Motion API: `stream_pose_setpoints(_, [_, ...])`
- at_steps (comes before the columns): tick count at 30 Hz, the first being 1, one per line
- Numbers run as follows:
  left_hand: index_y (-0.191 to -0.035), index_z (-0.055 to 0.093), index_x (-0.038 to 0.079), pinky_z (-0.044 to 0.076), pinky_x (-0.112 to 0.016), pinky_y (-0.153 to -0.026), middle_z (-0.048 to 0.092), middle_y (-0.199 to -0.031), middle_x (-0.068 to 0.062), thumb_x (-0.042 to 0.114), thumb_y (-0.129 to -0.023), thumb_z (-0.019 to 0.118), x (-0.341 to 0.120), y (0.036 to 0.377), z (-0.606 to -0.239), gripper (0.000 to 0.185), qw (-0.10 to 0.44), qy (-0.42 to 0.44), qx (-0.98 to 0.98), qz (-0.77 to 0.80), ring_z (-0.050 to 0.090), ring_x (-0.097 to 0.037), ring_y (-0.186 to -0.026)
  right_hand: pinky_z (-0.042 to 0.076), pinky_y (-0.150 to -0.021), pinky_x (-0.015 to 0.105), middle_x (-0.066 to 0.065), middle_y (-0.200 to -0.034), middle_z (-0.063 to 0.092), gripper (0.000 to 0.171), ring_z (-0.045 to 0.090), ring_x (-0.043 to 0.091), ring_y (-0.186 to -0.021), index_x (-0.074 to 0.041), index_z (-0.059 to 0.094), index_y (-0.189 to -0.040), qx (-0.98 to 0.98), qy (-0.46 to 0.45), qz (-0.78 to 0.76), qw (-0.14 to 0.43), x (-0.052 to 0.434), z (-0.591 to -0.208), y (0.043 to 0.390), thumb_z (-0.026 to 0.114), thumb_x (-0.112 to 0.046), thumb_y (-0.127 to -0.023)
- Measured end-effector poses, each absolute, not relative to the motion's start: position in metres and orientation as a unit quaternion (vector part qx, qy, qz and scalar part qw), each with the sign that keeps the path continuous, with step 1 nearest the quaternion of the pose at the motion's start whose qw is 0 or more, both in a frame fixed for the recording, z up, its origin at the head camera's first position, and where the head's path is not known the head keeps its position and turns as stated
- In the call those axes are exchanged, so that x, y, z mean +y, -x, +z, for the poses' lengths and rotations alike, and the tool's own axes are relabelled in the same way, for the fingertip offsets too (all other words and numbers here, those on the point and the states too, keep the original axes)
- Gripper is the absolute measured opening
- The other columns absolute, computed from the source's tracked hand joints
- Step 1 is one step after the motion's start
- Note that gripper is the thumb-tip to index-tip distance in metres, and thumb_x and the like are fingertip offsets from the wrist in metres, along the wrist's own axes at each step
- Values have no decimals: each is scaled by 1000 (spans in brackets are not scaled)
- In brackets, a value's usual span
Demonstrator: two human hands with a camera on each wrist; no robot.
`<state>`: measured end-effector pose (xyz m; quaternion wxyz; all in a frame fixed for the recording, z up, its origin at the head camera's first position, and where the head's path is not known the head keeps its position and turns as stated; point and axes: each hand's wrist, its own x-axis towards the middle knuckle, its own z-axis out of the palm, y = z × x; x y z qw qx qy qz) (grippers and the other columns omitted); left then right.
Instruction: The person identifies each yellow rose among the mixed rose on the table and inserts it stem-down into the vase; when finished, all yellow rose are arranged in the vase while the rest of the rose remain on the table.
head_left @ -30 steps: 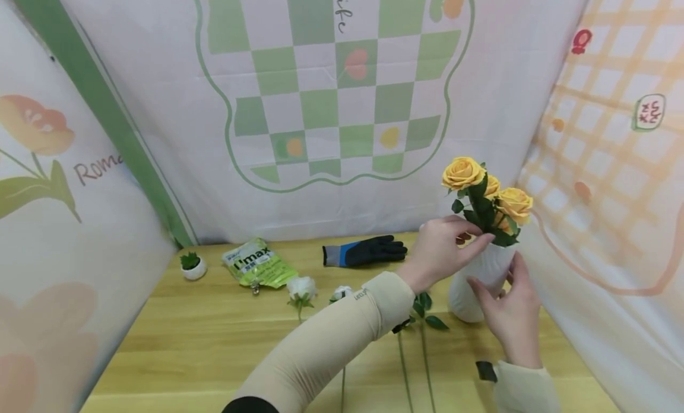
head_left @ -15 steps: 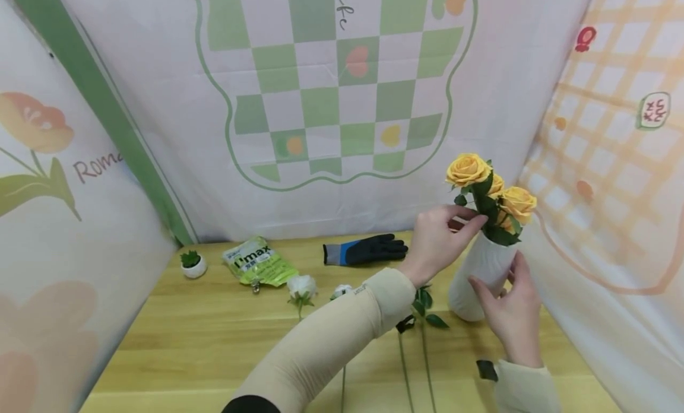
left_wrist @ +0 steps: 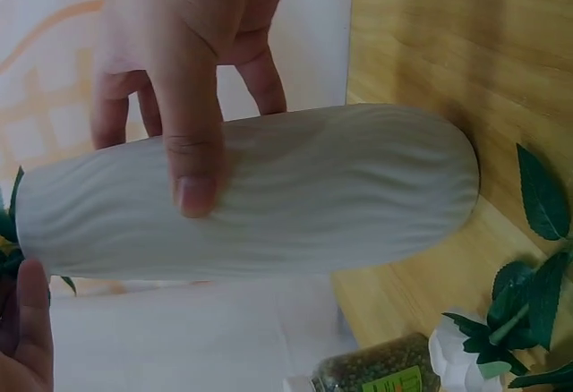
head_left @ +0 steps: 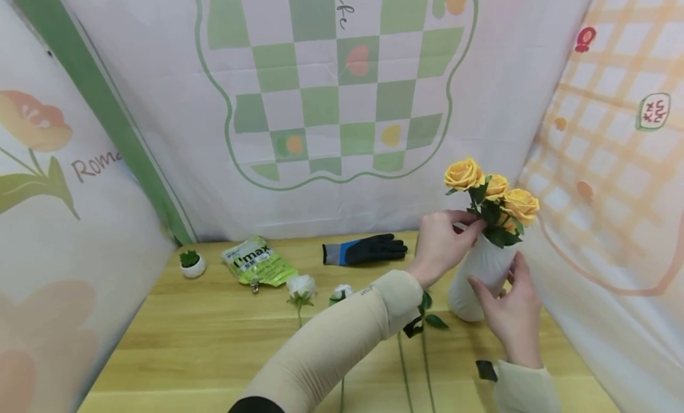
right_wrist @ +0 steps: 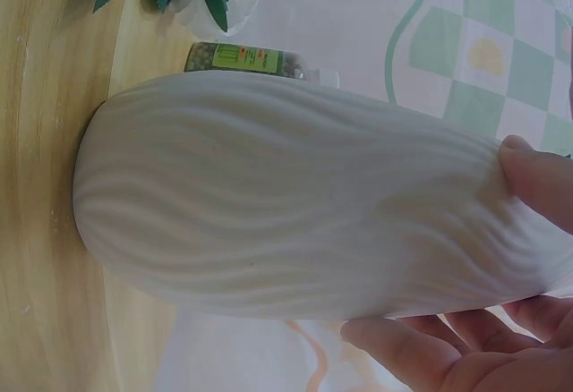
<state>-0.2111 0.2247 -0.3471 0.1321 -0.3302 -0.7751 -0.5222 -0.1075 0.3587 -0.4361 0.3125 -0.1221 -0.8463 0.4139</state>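
Observation:
A white ribbed vase on the wooden table holds several yellow roses with dark green leaves. At its mouth my left hand pinches the stem of the leftmost yellow rose, among the leaves; the stem's lower part is hidden. My right hand grips the vase's body, with the thumb in front and fingers along the right side. In the left wrist view my left fingertips sit right at the vase's rim. The right wrist view shows the vase's base on the table.
White roses and leafy stems lie on the table left of the vase. Farther back are a black-and-blue glove, a green packet and a small potted plant. A granule-filled jar stands behind the vase.
My left hand first rises slightly, then lowers with the leftmost yellow rose, whose bloom now sits lower and a little left. My right hand keeps its hold on the vase.

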Motion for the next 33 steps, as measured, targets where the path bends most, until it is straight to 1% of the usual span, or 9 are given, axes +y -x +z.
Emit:
stream_pose_setpoints(4, [-99,87,21,49,-7,-57,68,-68,19,32,-105,74,225,211,-352,18,132,332,-798,-487,56,16,-60,50,-97,78,25,-161,49,94,53,60,-135,-14,32,-170,-851,122,412,302,357,-435,107,87,-20,-94])
stream_pose_setpoints(7, [-100,88,22,49,-6,-58,69,-69,20,34,-105,74,223,212,-355,19,127,333,-802,-480,56,17,-61,50,-97,79,25,-163,46,95,52,61,-136,-14,29,-171,-854,122,411,294,357,-435,108,86,-23,-95])
stream_pose_setpoints(13, [-104,87,19,52,-7,-60,77,-84,15,36,-105,75,211,213,-367,21,109,336,-796,-492,59,16,-65,49,-97,79,25,-162,47,95,52,60,-136,-14,30,-170,-851,117,417,297,359,-436,109,87,-22,-94])
stream_pose_setpoints(20, [-108,86,18,56,-12,-63,76,-89,17,34,-104,76,185,215,-398,19,45,313,-783,-536,64,12,-71,49,-98,79,26,-166,41,97,48,59,-140,-15,24,-172,-854,121,424,277,362,-437,110,84,-25,-97])
stream_pose_setpoints(25, [-111,85,20,58,-14,-66,79,-98,16,35,-103,77,163,214,-419,19,36,304,-780,-546,69,8,-76,49,-100,76,25,-167,39,98,47,58,-141,-16,23,-173,-852,124,426,277,363,-439,110,85,-25,-97])
stream_pose_setpoints(28, [-113,85,22,59,-15,-65,78,-100,17,34,-103,78,148,212,-433,18,26,297,-788,-539,69,7,-76,49,-100,76,25,-167,39,98,47,58,-142,-15,22,-173,-853,125,425,276,363,-440,110,84,-26,-97])
stream_pose_setpoints(30, [-116,85,23,59,-15,-64,78,-100,17,33,-102,79,139,211,-442,18,20,292,-798,-527,67,9,-76,48,-101,76,26,-168,38,98,47,58,-142,-15,21,-173,-853,127,426,272,363,-440,110,83,-26,-98])
stream_pose_setpoints(33, [-122,83,23,59,-15,-64,78,-102,13,31,-102,80,127,209,-455,22,12,284,-809,-514,68,8,-77,48,-101,77,25,-167,40,97,47,58,-142,-16,22,-173,-852,127,428,274,365,-441,112,83,-25,-98])
